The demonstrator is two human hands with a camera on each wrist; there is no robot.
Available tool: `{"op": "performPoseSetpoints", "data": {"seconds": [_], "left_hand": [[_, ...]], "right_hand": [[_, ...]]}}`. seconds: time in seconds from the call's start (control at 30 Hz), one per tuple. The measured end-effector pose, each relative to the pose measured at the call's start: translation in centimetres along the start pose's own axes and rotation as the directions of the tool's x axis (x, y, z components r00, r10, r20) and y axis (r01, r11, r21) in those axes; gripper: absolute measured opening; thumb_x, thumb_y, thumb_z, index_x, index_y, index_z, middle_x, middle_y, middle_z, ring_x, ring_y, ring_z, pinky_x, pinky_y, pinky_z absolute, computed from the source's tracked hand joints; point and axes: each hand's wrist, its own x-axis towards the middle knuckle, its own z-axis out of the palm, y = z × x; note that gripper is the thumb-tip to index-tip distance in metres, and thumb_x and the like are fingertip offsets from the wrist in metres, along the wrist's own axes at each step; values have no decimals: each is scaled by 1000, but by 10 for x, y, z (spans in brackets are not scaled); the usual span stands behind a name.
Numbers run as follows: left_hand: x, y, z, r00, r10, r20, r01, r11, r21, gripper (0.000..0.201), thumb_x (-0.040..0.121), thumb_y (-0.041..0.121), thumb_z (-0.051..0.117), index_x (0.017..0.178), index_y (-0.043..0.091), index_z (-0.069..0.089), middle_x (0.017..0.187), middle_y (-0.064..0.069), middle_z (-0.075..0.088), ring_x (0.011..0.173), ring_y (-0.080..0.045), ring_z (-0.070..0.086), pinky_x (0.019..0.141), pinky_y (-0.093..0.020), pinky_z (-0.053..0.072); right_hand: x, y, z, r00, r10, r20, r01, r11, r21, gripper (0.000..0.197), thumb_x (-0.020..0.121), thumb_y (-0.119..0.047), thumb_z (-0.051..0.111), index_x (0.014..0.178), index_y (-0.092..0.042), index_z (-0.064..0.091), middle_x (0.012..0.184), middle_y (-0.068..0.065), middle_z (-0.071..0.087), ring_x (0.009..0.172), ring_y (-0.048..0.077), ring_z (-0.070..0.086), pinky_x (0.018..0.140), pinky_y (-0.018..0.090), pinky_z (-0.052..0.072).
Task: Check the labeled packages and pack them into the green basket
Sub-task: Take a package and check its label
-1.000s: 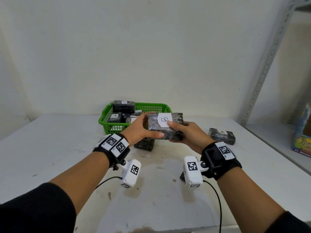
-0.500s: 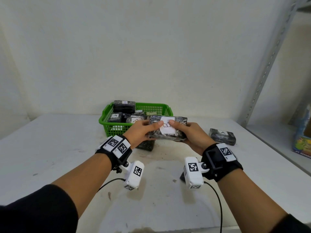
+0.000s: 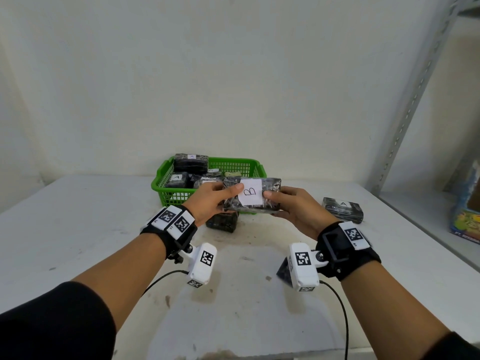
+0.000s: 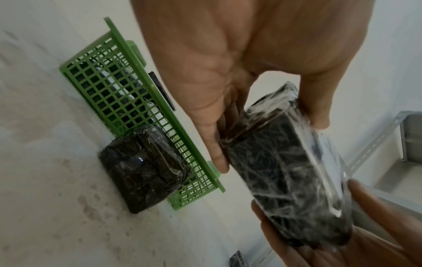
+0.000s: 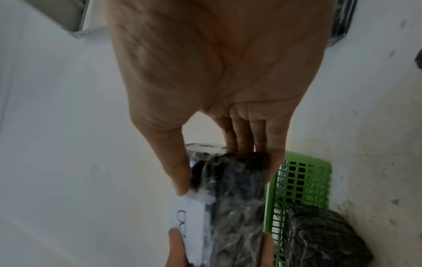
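On the white bench (image 3: 78, 229), the left hand (image 3: 207, 203) grips the left end of a dark, film-wrapped rectangular package (image 3: 270, 188), thumb on top beside its white paper label (image 3: 250, 194), which reads "B"; the left wrist view shows the fingers (image 4: 212, 140) curled under that end. Behind the hand, near the bench's far edge, stands a green plastic lattice basket (image 3: 233, 165); its front wall is partly covered by the held package and hands. Inside it lie several dark wrapped packages, two with labels reading "A": one tall one at the back left corner (image 3: 191, 163) and one lower at the front left (image 3: 177, 180); the others are half hidden and their labels cannot be read. A further dark wrapped package (image 3: 223, 222) sits on the bench touching the basket's front wall, mostly hidden below the held one, no label visible. The right hand (image 3: 298, 211) grips the held package's right end, thumb at the label's edge, fingers beneath. Toward the bench's right edge lies another dark wrapped package (image 3: 342, 210) labelled "A", well apart from the hands. Farther right, a colourful printed box (image 3: 465, 224) on a grey metal shelf (image 3: 415, 216) is cut off; its writing is too incomplete to read.
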Motion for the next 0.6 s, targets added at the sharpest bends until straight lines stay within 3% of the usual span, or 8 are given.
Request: {"op": "performPoseSetpoints", "data": {"seconds": [0.1,0.23,0.33,0.47,0.6], "left_hand": [[1,-2,2,1000,12,16,-13,999,31,69,74,38,80,119,-9,57,116,-18,70,115,-33,64,104,-51,47],[0,-1,2,1000,20,23,-21,998,59,55,75,34,80,115,1,62,112,-14,73,115,-34,64,98,-43,50],[0,-1,0,997,39,60,-43,997,69,55,74,27,76,119,-1,62,118,-18,69,116,-38,62,103,-47,46],[0,-2,-2,995,39,94,-45,997,59,64,71,15,81,129,1,56,122,-16,68,115,-34,65,102,-49,49],[0,-3,-6,989,128,76,-140,974,179,73,61,19,90,127,16,59,120,-8,69,114,-25,66,100,-46,51]], "right_hand": [[0,-2,6,999,-9,-52,10,1000,6,35,91,-26,77,117,-4,73,123,18,73,106,24,70,104,43,52],[0,-1,8,996,-36,-76,37,999,11,36,91,-23,78,120,-3,72,118,14,77,113,27,72,100,38,55],[0,2,6,998,-39,-54,41,998,49,37,91,-15,77,123,0,69,118,15,77,110,26,74,94,34,59],[1,4,3,997,-60,-40,61,998,18,44,87,-12,80,127,-2,66,122,13,75,114,27,73,101,40,56],[-1,-1,2,999,47,7,-47,999,10,54,84,-35,79,129,-8,67,118,10,75,102,24,70,99,37,53]]}}
